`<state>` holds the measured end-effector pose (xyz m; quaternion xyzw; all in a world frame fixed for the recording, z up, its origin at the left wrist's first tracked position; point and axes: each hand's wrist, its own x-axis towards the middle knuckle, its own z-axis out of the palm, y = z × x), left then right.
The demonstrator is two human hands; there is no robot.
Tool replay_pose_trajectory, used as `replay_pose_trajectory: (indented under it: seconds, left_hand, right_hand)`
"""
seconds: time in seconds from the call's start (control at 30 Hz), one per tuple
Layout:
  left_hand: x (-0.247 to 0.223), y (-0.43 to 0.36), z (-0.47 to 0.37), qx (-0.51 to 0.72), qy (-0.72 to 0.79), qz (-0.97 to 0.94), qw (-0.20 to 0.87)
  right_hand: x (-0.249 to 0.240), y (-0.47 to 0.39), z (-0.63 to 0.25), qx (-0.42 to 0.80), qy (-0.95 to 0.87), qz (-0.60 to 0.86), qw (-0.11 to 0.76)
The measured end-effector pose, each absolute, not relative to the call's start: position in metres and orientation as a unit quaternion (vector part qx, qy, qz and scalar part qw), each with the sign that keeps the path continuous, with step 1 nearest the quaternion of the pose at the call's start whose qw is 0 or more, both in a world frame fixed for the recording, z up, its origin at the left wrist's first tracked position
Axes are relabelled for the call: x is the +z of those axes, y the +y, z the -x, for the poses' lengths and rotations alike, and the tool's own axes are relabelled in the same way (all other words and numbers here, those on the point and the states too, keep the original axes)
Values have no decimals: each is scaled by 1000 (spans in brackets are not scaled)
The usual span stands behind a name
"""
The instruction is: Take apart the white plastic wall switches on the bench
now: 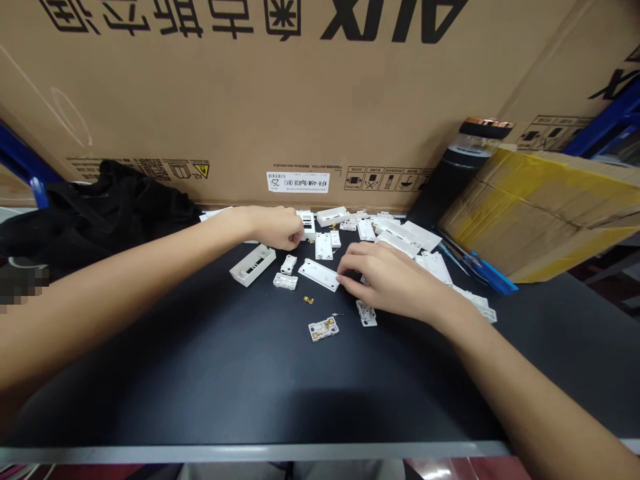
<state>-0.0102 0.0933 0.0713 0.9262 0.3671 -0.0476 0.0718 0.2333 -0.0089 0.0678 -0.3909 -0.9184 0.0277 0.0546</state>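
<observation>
My left hand (280, 228) is over the white parts at the back, its fingers curled; whatever is under its fingertips is hidden. A white slotted housing (253, 265) lies below it, beside two small white pieces (285, 281). My right hand (383, 277) has its thumb and fingertips at the right end of a flat white cover (319, 274) that lies on the table. Under that palm a small white part (367, 313) partly shows. Nearer me are a small brass piece (309, 300), a thin metal pin and a white base with brass contacts (323, 329).
More white plastic parts (400, 235) are piled at the back right of the dark table (250, 387). Blue-handled tools (493, 272), a black bottle (450, 167) and a taped cardboard box (545, 213) stand or lie right. Black cloth (100, 210) lies left, a large carton (300, 107) behind.
</observation>
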Motion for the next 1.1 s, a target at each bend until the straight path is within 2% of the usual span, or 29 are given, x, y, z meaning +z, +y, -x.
replay_pose_trajectory:
  seconds: [0.1,0.2,0.27,0.37,0.43,0.53,0.63,0.77,1.1]
  left_hand:
    - [73,93,8,-118,364,-924,25]
    - [82,94,11,-86,363,-928,-6]
    - [91,90,15,-23,358,-933,14]
    - [103,69,13,149,352,-916,120]
    - [104,47,5,279,343,-865,239]
    - [91,12,-11,365,316,-784,390]
    - [72,-8,-21,420,315,-719,456]
    - [58,-14,-22,467,283,-647,532]
    - [51,-17,-17,435,256,-576,643]
  right_hand:
    - [69,-9,-234,23,-917,393,55]
    - [71,-8,-238,21,-915,397,74]
    - [72,-8,-241,25,-913,395,97]
    - [75,-10,-241,56,-911,372,166]
    - [77,-15,-238,87,-902,346,243]
    - [79,-22,-230,110,-871,321,356]
    - [79,-26,-225,96,-851,305,417]
    - [78,-25,-226,71,-865,258,425]
    - [79,-25,-228,85,-875,235,415]
